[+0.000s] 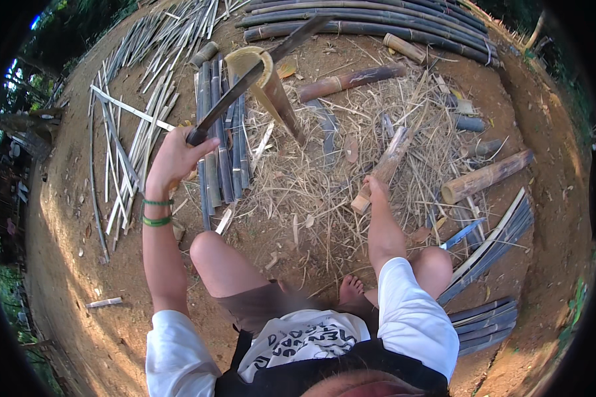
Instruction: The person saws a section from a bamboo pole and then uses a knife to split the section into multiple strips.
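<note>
My left hand [176, 155] is closed round the dark handle of a machete [226, 100]. Its long blade slants up to the right across the top of a short, thick bamboo section [275, 92], which stands tilted on the ground. Whether the edge has bitten into the bamboo cannot be made out. Low on the right, my right hand [375, 187] is wrapped round the near end of a rough, pale-brown wooden billet [392, 157]. That billet slants away from me over a litter of shavings [311, 178].
Dark bamboo strips [222, 145] lie left of the standing section, with pale slats [139, 132] beyond. Long poles [377, 30] are stacked at the back. A cut bamboo log [487, 175], a blue-bladed tool [462, 234] and bundled strips [493, 245] lie right, near my knee.
</note>
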`<act>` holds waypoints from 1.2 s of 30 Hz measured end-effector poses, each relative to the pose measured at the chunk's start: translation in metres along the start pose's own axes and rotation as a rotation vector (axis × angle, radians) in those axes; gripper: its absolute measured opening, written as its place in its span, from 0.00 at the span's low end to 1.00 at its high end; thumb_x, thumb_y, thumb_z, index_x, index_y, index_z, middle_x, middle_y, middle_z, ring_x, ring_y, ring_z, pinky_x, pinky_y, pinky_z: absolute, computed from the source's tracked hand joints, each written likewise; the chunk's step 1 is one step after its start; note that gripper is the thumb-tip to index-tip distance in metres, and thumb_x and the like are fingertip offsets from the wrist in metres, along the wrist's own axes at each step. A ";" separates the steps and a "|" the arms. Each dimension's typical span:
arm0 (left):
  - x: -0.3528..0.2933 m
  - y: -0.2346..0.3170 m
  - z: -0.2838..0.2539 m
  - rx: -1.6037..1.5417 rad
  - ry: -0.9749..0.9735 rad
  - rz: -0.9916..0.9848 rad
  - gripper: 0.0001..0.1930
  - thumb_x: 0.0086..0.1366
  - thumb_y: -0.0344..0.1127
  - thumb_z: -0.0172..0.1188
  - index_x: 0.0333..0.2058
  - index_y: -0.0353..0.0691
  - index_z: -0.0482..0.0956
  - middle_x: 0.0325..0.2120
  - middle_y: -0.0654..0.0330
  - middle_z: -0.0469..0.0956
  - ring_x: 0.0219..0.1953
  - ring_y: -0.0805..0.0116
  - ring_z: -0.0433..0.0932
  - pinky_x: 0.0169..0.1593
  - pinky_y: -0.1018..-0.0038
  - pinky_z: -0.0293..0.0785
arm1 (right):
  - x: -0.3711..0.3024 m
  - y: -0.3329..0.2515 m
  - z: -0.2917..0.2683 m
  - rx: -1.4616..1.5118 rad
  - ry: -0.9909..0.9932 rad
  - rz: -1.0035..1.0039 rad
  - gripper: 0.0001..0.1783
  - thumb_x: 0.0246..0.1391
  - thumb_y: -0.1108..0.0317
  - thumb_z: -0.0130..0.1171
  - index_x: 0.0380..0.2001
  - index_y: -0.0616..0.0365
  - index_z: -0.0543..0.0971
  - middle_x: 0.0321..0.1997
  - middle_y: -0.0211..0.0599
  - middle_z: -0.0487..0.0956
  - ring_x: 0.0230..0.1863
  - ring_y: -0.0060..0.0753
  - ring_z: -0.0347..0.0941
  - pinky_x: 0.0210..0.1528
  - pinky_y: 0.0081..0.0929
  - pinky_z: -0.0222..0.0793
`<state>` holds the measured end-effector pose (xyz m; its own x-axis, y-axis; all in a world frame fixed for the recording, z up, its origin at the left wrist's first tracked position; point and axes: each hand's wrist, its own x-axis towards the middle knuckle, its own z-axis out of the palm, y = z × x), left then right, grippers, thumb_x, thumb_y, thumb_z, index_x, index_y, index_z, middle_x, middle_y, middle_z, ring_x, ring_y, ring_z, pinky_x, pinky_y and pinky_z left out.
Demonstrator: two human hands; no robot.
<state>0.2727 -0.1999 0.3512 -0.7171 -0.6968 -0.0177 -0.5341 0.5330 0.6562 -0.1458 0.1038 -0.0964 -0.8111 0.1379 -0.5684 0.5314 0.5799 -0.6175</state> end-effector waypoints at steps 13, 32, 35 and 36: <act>0.018 0.000 -0.003 0.058 0.049 0.053 0.20 0.65 0.43 0.73 0.25 0.30 0.78 0.15 0.63 0.70 0.16 0.73 0.68 0.23 0.68 0.66 | -0.225 -0.198 -0.164 0.265 -0.243 -0.930 0.43 0.48 0.65 0.74 0.66 0.70 0.70 0.54 0.51 0.82 0.47 0.41 0.83 0.54 0.36 0.82; 0.057 -0.036 0.086 0.184 0.128 0.056 0.20 0.63 0.45 0.70 0.40 0.30 0.87 0.35 0.37 0.86 0.44 0.40 0.86 0.53 0.52 0.81 | -0.316 -0.242 -0.148 -0.015 -0.579 -1.001 0.39 0.42 0.66 0.76 0.60 0.65 0.76 0.52 0.44 0.84 0.47 0.33 0.83 0.55 0.31 0.79; 0.053 -0.025 0.091 0.186 0.085 0.086 0.19 0.64 0.45 0.70 0.41 0.30 0.86 0.35 0.38 0.86 0.43 0.39 0.86 0.53 0.52 0.80 | -0.341 -0.267 -0.183 0.147 -0.405 -1.251 0.37 0.43 0.68 0.77 0.57 0.68 0.76 0.50 0.45 0.84 0.46 0.33 0.83 0.52 0.33 0.79; 0.055 -0.025 0.093 0.196 0.082 0.090 0.19 0.64 0.45 0.70 0.40 0.31 0.86 0.35 0.38 0.86 0.43 0.39 0.86 0.52 0.52 0.80 | -0.352 -0.277 -0.197 0.213 -0.365 -1.332 0.36 0.43 0.68 0.77 0.57 0.68 0.76 0.50 0.45 0.84 0.46 0.34 0.83 0.52 0.34 0.79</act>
<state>0.2051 -0.2070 0.2639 -0.7315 -0.6744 0.1010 -0.5520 0.6726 0.4929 -0.0559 0.0530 0.3815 -0.6383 -0.6472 0.4167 -0.5265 -0.0280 -0.8497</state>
